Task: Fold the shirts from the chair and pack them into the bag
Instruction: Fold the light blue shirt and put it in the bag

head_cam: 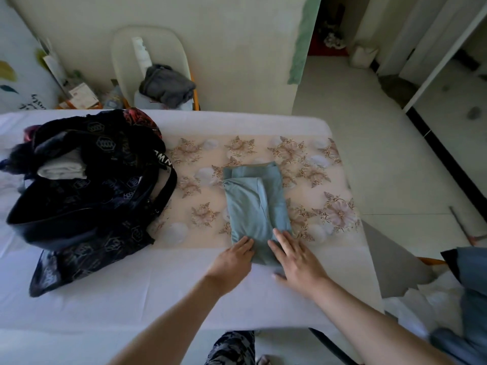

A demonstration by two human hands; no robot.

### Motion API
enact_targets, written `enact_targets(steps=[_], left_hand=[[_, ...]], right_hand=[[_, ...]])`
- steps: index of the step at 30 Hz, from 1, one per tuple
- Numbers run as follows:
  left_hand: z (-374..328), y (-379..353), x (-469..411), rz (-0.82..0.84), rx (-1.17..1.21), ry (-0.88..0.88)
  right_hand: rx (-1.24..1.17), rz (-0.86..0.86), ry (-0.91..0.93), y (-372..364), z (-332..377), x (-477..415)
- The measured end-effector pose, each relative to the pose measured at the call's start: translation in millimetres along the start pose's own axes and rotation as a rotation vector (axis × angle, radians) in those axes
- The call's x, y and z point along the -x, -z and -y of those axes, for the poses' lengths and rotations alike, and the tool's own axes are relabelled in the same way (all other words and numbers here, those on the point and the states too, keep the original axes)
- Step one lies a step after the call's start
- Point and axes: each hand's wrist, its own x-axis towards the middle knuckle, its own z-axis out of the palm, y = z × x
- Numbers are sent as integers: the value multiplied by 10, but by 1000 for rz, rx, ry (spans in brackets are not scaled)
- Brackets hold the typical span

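Since the teal shirt (254, 204) lies as a narrow strip with its long axis running straight away from the person, the coming fold is judged to start from its near end; there both hands are laid. The right hand (296, 260) is pressed flat, fingers spread, on the near right corner; the left hand (233, 259) is set with straight fingers at the near left edge, though whether its tips are slipped under cannot be told. The shirt is smoothed mid-worktop (158, 299); the open bag (87, 201) is seen well to the left, nearer the left hand.
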Motion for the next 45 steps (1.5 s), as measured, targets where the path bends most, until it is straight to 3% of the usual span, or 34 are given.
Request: enact_targets(steps=[4, 9, 12, 14, 15, 17, 18, 20, 22, 24, 27, 29, 34, 38, 42, 45], left_hand=[[-61, 385, -71, 71, 139, 205], [83, 676, -134, 130, 411, 387], [138, 675, -131, -278, 365, 410], [90, 554, -118, -572, 106, 178], [32, 485, -111, -625, -11, 15], [26, 239, -139, -496, -173, -260], [53, 127, -156, -368, -221, -285], [186, -20, -186, -127, -247, -153], [302, -63, -248, 0, -225, -59], [365, -70, -323, 34, -234, -71], [408, -52, -388, 30, -178, -79], [438, -64, -388, 17, -90, -53], [456, 59, -359, -8, -52, -32], [380, 326, -333, -14, 83, 89], [253, 760, -403, 104, 269, 266], [268, 868, -481, -15, 431, 410]], right_hand=[[-152, -73, -39, 214, 57, -38], [-616, 51, -219, 645, -62, -178], [-772, -37, -414, 700, -114, -367], [-762, -58, -491, 673, -109, -497], [-742, -66, -510, 647, -103, -565], [-703, -111, -552, 608, -74, -704], [-684, -134, -586, 579, -59, -771], [-631, -141, -648, 513, -41, -862], [-565, -158, -662, 444, -17, -893], [-384, -264, -519, 345, 12, -870], [-201, -454, -123, 238, 6, -782], [-189, -331, 28, 170, -7, -667], [-11, -28, 42, 54, -193, -551], [-321, 49, -87, 350, -201, -615], [-638, 145, -298, 626, -326, -590], [-867, 35, -441, 695, -439, -555]])
